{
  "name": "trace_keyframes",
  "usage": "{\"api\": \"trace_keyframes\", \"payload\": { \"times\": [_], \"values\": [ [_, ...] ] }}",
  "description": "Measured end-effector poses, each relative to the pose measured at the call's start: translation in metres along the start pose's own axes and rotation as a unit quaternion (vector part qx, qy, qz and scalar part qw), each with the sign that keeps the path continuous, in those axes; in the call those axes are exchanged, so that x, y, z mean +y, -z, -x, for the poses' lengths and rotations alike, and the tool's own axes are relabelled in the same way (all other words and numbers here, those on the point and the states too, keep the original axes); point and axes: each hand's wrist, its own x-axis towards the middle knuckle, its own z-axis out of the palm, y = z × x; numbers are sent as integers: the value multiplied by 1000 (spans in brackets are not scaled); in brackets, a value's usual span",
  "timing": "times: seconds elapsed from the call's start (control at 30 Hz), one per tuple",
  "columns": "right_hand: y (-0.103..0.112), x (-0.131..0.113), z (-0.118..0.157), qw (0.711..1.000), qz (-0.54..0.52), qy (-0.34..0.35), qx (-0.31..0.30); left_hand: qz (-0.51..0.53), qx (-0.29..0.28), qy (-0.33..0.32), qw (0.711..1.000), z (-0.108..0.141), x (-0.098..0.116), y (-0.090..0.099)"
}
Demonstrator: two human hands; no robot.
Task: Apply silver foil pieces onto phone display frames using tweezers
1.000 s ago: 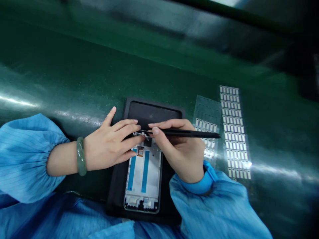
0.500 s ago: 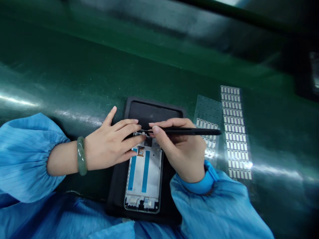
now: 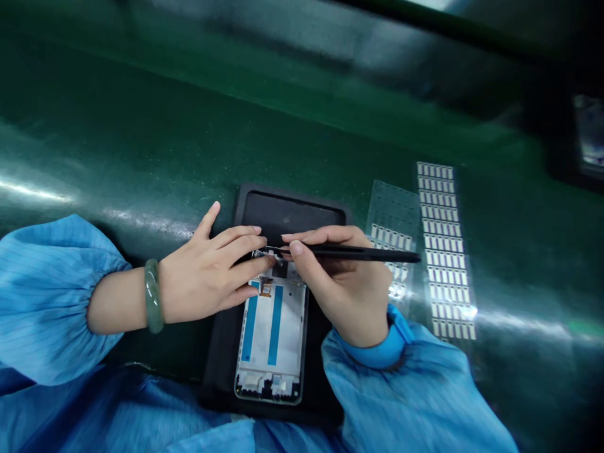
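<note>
An opened phone frame (image 3: 287,333) with two blue strips lies in a black tray (image 3: 292,200). My left hand (image 3: 207,274) reaches over its upper left part, fingers spread and fingertips resting at the top edge. Black tweezers (image 3: 358,253) are pinched between the thumb and fingers of my right hand (image 3: 349,283). Their tip points left to the phone's top edge, close to my left fingertips, which partly hide it. Whether the tips grip anything is too small to tell.
Right of the tray lie a partly filled clear sheet (image 3: 394,204) of small white pieces and a longer, fuller sheet (image 3: 443,242). Both are on the green table (image 3: 165,145). A dark object with a bright face (image 3: 589,132) stands at the far right.
The rear end of the tweezers has dipped slightly in my right hand. My left hand has barely moved. More of the dark object at the far right shows.
</note>
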Motion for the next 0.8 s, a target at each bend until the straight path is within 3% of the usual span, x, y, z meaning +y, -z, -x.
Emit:
{"api": "trace_keyframes", "payload": {
  "times": [0.8],
  "values": [
    [-2, -2, -1, 1000, 6, -13, 5, 1, -1, -5, 1000, 0, -1, 0]
  ]
}}
